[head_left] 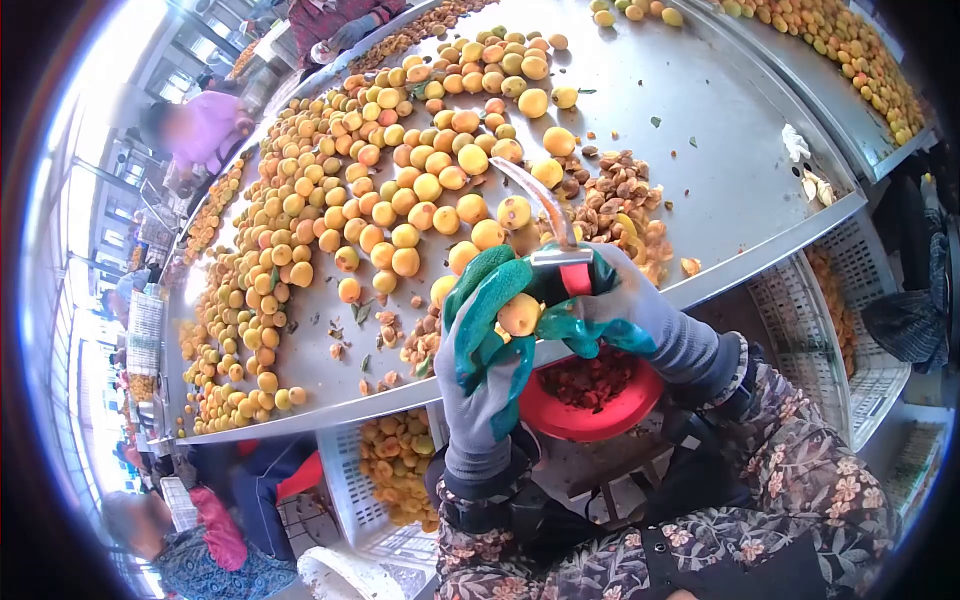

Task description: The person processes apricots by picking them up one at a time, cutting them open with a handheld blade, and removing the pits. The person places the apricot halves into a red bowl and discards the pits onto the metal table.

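My left hand [478, 350], in a grey glove with a green coating, is closed around a yellow apricot [519, 314]. The fruit shows between thumb and fingers. My right hand [635, 305], gloved alike, grips a curved knife [550, 205] by its dark and red handle. Its hooked blade points up and to the left, over the table. Both hands are close together in front of the table edge, with the right fingers near the apricot. Below them sits a red basin [578, 428] holding dark reddish bits.
A metal table [720, 190] carries many whole apricots [405, 205]. Pits and split fruit [625, 200] lie heaped near its front edge. White crates [385, 520] with fruit stand below. People [205, 130] are at the left, one crouching at lower left.
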A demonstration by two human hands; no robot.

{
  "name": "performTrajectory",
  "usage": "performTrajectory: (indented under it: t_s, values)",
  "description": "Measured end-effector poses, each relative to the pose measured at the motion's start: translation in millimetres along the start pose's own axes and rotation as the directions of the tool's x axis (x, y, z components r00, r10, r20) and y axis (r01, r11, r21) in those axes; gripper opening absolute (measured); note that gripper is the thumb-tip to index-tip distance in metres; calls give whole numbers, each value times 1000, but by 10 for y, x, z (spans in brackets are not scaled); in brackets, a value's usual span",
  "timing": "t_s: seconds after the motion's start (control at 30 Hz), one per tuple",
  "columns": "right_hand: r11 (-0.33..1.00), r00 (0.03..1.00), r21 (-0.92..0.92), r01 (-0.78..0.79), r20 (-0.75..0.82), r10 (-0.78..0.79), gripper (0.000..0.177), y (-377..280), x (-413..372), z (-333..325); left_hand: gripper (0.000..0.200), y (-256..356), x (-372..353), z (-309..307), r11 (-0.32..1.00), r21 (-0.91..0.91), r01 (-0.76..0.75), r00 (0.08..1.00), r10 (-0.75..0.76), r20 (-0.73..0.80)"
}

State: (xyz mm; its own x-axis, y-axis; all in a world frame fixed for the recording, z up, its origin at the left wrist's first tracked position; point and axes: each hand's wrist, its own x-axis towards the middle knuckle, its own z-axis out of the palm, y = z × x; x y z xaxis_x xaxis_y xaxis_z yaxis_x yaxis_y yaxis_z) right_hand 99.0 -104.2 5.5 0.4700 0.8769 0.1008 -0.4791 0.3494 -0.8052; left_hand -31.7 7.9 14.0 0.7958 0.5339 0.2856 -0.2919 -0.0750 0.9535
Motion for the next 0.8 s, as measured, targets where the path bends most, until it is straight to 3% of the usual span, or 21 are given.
performTrajectory:
  t_s: [0.07, 0.13, 0.2, 0.27, 0.33, 0.37, 0.4, 0.47, 0.53, 0.8]
  values:
    - [998, 1000, 62, -6, 31, 4, 40, -7, -17, -4, 52, -8, 9, -15, 999, -38, 8, 1000, -7, 17]
    - [1000, 1000, -11, 5, -27, -6, 42, 32, -7, 13, 53, -28, 24, -17, 995, -65, 79, 996, -76, 55]
    - [983, 982, -89, -163, -114, 152, 43, 23, -22, 18, 53, -114, 51, -41, 981, -171, 88, 995, -80, 54]
    - [973, 974, -126, -192, -149, 173, 39, 10, -21, 56, 54, -151, 82, -50, 959, -268, 92, 995, -81, 49]
    - [963, 967, -157, -218, -171, 191, 35, -33, 33, 80, 49, -93, 111, -39, 978, -209, 22, 995, -41, -89]
    - [788, 993, -615, -18, -102, -57, 31, -75, 62, 67, 48, -115, 99, -107, 964, -259, 61, 993, -86, -86]
    - [389, 967, -905, 174, 82, -242, 26, -83, 89, 53, 48, -133, 105, -131, 963, -261, 62, 991, -90, -97]
    - [391, 973, -909, 145, 60, -221, 21, -34, 103, 32, 48, -153, 116, -135, 929, -364, 73, 984, -126, -125]
    - [362, 992, -927, 98, 63, -107, 25, -26, 101, 5, 49, -151, 135, -159, 922, -379, 81, 982, -138, -127]
    - [278, 990, -953, 125, 139, 33, 31, -58, 124, 65, 47, -126, 107, -237, 919, -383, 96, 979, -158, -132]
